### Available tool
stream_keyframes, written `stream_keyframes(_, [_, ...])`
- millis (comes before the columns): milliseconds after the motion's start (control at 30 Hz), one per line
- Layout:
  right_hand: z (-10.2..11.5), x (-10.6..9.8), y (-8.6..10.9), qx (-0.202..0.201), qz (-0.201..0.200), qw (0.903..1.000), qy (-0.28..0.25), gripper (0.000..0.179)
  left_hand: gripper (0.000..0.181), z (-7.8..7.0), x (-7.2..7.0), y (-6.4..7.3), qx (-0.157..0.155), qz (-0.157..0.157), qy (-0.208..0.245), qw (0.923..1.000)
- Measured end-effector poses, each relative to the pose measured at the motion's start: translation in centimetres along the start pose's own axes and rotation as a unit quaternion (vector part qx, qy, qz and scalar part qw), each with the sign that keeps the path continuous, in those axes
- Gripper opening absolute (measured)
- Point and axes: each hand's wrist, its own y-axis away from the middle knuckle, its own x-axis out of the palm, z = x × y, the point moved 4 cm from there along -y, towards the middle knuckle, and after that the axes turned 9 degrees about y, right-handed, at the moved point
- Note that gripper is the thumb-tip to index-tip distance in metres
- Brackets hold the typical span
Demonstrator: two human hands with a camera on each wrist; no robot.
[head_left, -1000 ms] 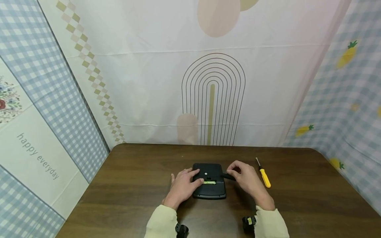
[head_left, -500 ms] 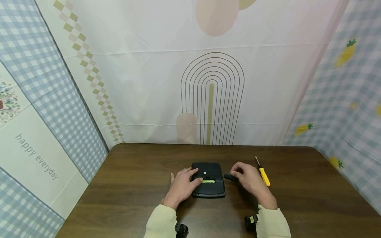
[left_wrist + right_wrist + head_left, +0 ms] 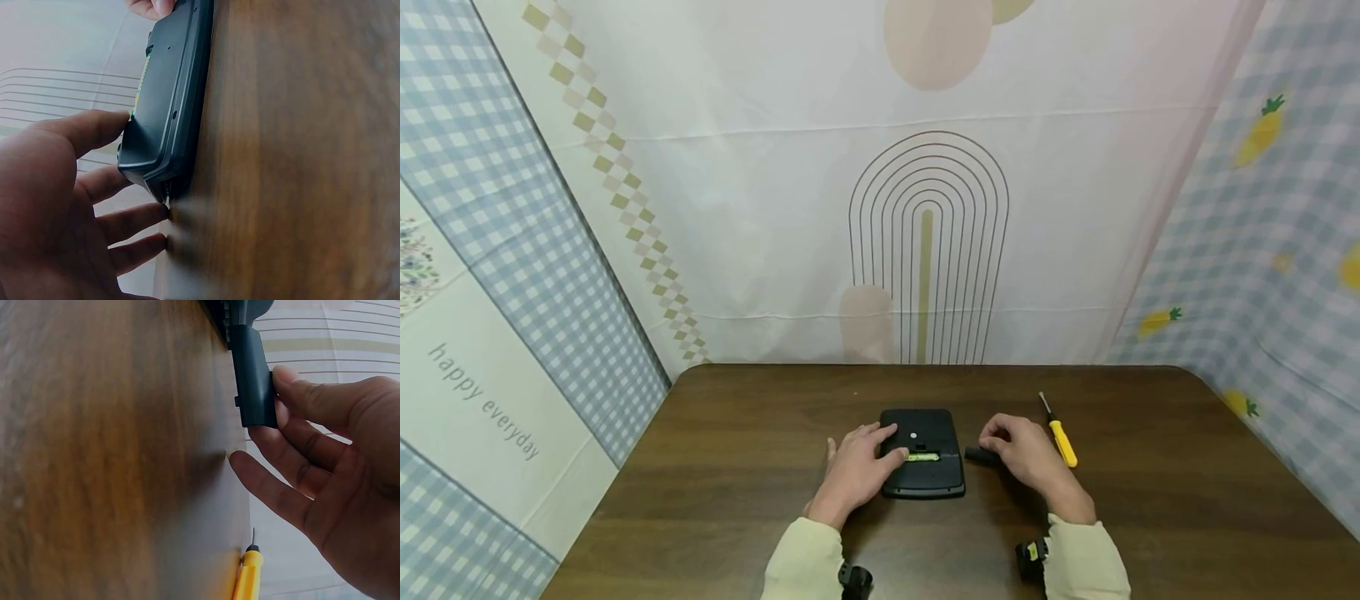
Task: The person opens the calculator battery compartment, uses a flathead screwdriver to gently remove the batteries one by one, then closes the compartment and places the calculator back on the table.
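Note:
A flat black device, like a calculator lying face down (image 3: 922,481), rests on the table with a battery compartment open in its back. A green-labelled battery (image 3: 925,457) shows in that slot. My left hand (image 3: 853,475) rests on the device's left side, thumb and index finger on its back, the other fingers spread beside its edge. To its right, my right hand (image 3: 1026,454) pinches a narrow black battery cover (image 3: 254,378) between thumb and fingers. In the head view the cover lies apart from the device, and small tabs show along its edge in the right wrist view.
A screwdriver with a yellow handle (image 3: 1063,443) lies right of my right hand, tip pointing away. The brown wooden table (image 3: 760,417) ends at a patterned white cloth (image 3: 760,233) at the back. Checked cloth (image 3: 1285,275) hangs at the right.
The battery cover, overlapping the device's right edge a second ago, has moved right and away from it with my right hand. My left hand keeps its place on the device.

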Motion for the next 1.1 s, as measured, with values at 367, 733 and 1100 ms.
stream_keyframes(367, [-0.48, 0.68, 0.08, -0.019, 0.004, 0.9998, 0.003, 0.012, 0.057, 0.21, 0.13, -0.08, -0.004, 0.001, -0.004, 1.0000])
stream_keyframes(733, [-0.30, 0.82, -0.08, -0.020, 0.003, 0.9997, 0.014, 0.012, 0.056, 0.03, -0.06, 0.07, -0.001, 0.003, 0.000, 1.0000])
stream_keyframes(1100, [-0.47, 0.86, -0.18, -0.018, 0.004, 0.9997, 0.015, 0.008, 0.057, 0.15, -0.01, 0.00, -0.002, -0.001, -0.003, 1.0000])
